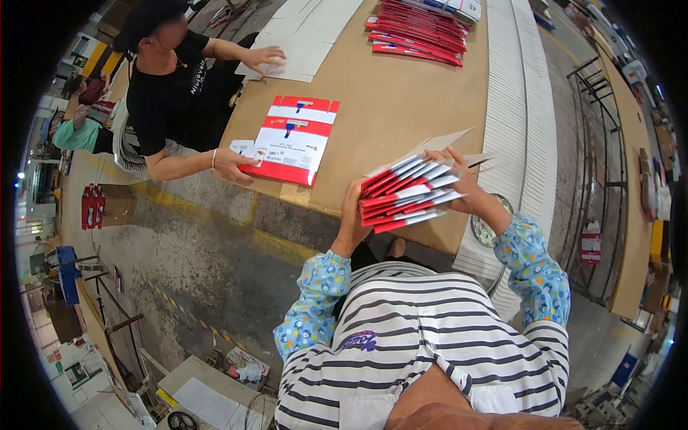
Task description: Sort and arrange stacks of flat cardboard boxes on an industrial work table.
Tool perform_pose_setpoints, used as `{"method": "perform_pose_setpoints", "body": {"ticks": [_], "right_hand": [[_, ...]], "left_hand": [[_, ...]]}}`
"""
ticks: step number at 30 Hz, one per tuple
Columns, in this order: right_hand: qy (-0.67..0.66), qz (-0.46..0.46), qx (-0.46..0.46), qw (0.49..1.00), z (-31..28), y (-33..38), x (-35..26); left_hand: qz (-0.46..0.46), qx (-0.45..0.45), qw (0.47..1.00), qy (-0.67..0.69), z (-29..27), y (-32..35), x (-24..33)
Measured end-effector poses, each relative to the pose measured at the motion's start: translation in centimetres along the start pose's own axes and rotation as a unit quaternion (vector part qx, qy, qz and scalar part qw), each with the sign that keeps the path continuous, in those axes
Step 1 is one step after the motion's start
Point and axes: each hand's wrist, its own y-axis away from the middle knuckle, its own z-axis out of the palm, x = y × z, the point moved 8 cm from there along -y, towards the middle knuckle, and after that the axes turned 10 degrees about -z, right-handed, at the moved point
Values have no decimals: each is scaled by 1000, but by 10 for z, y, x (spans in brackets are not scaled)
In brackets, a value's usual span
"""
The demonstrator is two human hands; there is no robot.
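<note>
Bundle of folded red-and-white cartons [408, 193] was held up at the tabletop's near edge, between the person's two hands, apparently not set down. Left hand [350, 218]: fingers closed against the bundle's left side, thumb placement unclear. Right hand [464, 188]: fingers partly spread and bent over the bundle's right end, gripping it; some fingertips hidden. Pieces sat in a loose fan, edges uneven, too overlapped to count. Thin brownish flaps [453, 141] stuck out behind the bundle toward the right hand.

Progress, judged from layout: mid-way. Pieces in hand looked folded and gathered already; squaring up the edges and putting the bundle down looked undone. Farther up the tabletop [387, 100], a red-and-white stack [419, 36] lay piled, likely finished or waiting pieces, couldn't tell which. One printed carton sheet [295, 136] lay flat to the left of the bundle, well apart from it, so probably not folded.

Beyond that, a co-worker [172, 97] at the left side had one hand at that sheet's lower left corner, with a small white piece [244, 149], and the other on white sheets [304, 32]. Those sheets looked unprocessed. Long white strips [519, 107] ran along the tabletop's right side, role unclear.
</note>
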Motion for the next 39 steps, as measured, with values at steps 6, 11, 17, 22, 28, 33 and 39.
{"method": "perform_pose_setpoints", "body": {"ticks": [6,11,17,22,28,33,39], "right_hand": [[-186,86,75,976,-4,2,-26],[-317,97,213,919,-6,13,-41],[-363,55,146,919,-8,-7,-43],[-375,44,130,917,-8,-13,-43],[-406,57,186,893,-20,5,-24],[-515,161,229,810,-25,35,18],[-452,129,502,726,-142,120,106]], "left_hand": [[-114,-12,989,95,-22,48,-9],[-119,32,990,69,-46,72,-28],[26,24,999,-22,-38,56,34],[-66,27,986,152,-42,56,-4],[-34,52,998,24,-44,64,-9],[-46,77,986,-139,-56,59,-14],[58,40,996,-55,-58,57,-16]]}}
